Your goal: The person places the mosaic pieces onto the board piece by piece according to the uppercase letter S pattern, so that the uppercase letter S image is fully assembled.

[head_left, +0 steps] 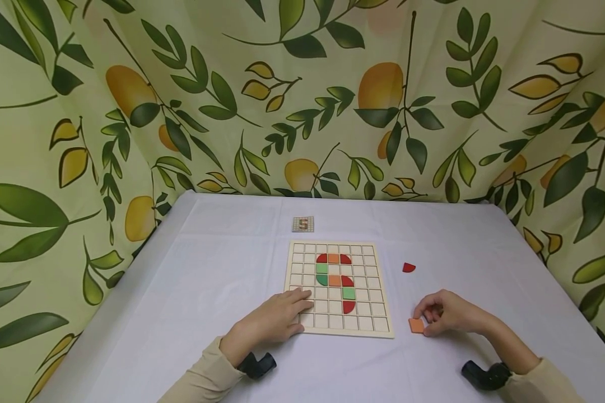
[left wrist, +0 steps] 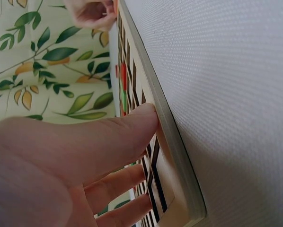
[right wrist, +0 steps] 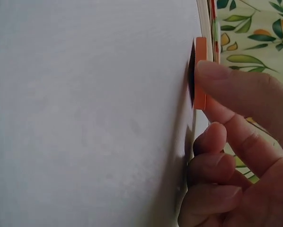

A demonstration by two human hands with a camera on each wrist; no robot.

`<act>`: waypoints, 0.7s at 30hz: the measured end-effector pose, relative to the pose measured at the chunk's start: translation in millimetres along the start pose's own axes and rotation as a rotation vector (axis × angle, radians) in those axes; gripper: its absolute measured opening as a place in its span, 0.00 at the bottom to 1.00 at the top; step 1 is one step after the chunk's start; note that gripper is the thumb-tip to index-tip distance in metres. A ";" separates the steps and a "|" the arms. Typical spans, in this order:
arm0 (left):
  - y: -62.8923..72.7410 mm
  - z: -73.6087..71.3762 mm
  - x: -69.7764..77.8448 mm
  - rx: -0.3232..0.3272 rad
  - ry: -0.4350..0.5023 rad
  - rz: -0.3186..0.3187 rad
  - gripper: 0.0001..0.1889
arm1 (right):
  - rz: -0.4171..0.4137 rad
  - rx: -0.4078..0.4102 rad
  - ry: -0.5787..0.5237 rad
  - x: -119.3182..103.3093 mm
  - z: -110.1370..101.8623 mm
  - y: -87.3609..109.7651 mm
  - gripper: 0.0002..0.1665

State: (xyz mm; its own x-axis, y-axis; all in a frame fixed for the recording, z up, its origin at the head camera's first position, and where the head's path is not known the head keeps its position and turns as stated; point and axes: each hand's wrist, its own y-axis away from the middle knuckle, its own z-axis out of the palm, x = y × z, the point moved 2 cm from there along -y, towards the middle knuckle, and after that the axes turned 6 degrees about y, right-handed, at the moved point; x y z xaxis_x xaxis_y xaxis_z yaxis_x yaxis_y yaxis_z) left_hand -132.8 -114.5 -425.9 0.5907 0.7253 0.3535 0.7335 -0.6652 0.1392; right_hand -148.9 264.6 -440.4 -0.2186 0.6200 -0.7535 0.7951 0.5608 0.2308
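Observation:
A square wooden grid board (head_left: 368,332) lies on the cloth, bearing red, orange and green pieces laid in a curved figure. On its lower left part rests my left hand (head_left: 277,314), fingers spread over the cells; the left wrist view shows the thumb (left wrist: 137,127) on the board's near border. Right of the board, my right hand (head_left: 451,314) pinches an orange square tile (head_left: 415,326) between thumb and finger. In the right wrist view that tile (right wrist: 200,85) is seen edge-on, slightly above the cloth, with the other fingers curled beneath it.
A red quarter-round piece (head_left: 409,267) lies on the white cloth (head_left: 222,252) right of the board. Behind the board sits a small card (head_left: 303,224) printed with a similar figure on a grid. A leaf-patterned curtain (head_left: 262,112) hangs around the table.

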 end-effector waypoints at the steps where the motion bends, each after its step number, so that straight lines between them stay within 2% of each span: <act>1: 0.0 0.1 -0.1 0.000 0.001 0.000 0.25 | -0.005 0.001 0.005 -0.9 -0.1 -0.2 0.12; 8: -0.3 0.4 -0.2 0.006 -0.006 0.002 0.25 | -0.054 0.023 0.041 -8.2 -2.2 -4.0 0.13; 14: -0.2 -0.3 0.7 0.008 -0.023 0.010 0.25 | -0.056 0.041 0.063 -12.7 -1.9 -7.9 0.12; 21: 0.5 -0.6 0.7 0.013 -0.028 0.007 0.25 | -0.121 0.082 0.057 -19.6 -1.2 -12.9 0.12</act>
State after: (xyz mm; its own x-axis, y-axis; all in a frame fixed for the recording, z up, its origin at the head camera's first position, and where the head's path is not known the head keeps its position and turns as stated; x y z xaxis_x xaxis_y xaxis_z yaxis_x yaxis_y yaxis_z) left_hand -132.2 -114.4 -425.0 0.6050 0.7254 0.3283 0.7334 -0.6682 0.1248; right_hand -155.5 245.9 -427.8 -0.3453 0.5824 -0.7359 0.8044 0.5876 0.0876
